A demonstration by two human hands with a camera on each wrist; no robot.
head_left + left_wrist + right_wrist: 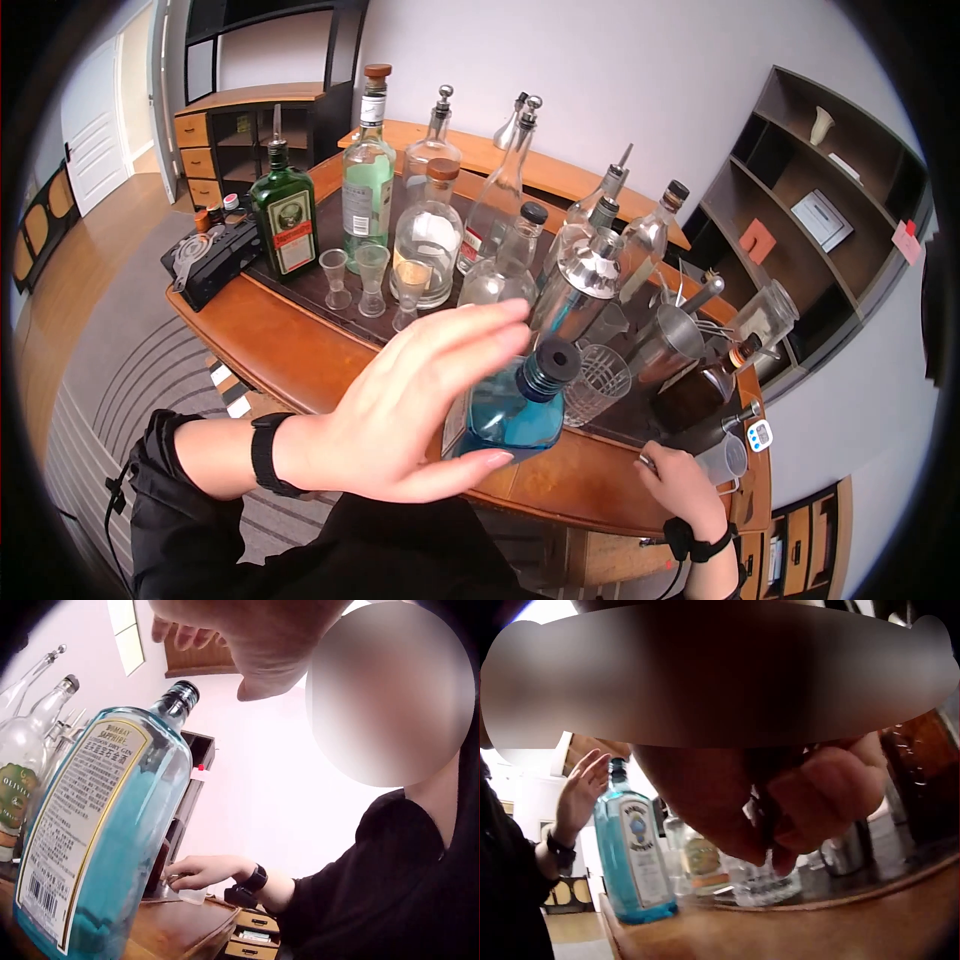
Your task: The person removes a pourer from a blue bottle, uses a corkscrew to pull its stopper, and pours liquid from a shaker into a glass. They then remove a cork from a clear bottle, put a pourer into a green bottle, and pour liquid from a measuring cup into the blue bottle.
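Note:
A blue Bombay Sapphire gin bottle (515, 420) stands upright at the table's front, its dark-topped neck facing up in the head view. My left hand (415, 400) is beside that neck, fingers extended and thumb spread; in the left wrist view a gap shows between the hand and the bottle top (180, 696). Low over the right front edge, my right hand (682, 482) pinches a small shiny piece (648, 462) between thumb and fingers, mostly hidden by them. A cut-glass tumbler (597, 385) stands just right of the gin bottle.
Several tall bottles with stoppers or pourers crowd behind, among them a green one (290, 225) and a silver shaker (583, 275). Three small glasses (371, 280) stand at left. A brown bottle (695, 390), plastic cup (722, 460) and white timer (760, 435) are at right.

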